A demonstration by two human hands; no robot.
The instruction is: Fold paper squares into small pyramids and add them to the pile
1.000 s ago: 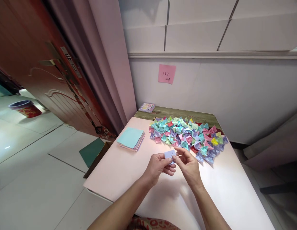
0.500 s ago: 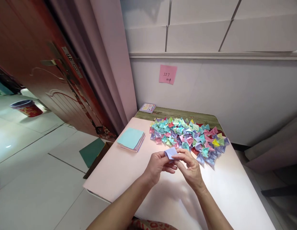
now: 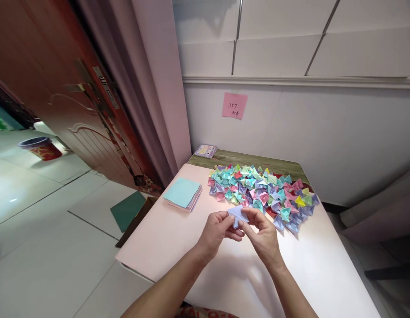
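A small piece of folded lavender paper (image 3: 238, 213) is held above the table between both hands. My left hand (image 3: 218, 230) pinches its left side with the thumb on top and the fingers curled beneath. My right hand (image 3: 261, 232) grips the right side, thumb at the lower edge and fingertips behind. The paper looks roughly triangular, wide at the top. Just beyond the hands spreads a pile of folded paper pieces (image 3: 257, 187) in teal, pink, purple, yellow and red. To the left lies a stack of square paper sheets (image 3: 182, 193), light blue on top.
The pink-covered table (image 3: 152, 247) has a wood-patterned strip at its back, where a small printed pack (image 3: 205, 150) lies. A pink note (image 3: 234, 105) is stuck on the wall. An open box (image 3: 135, 221) and a bin (image 3: 41, 149) stand on the floor, left.
The lavender paper has turned and now shows a triangular outline. My left thumb has come onto its front, and my right fingers have moved back from across it. The view has shifted slightly.
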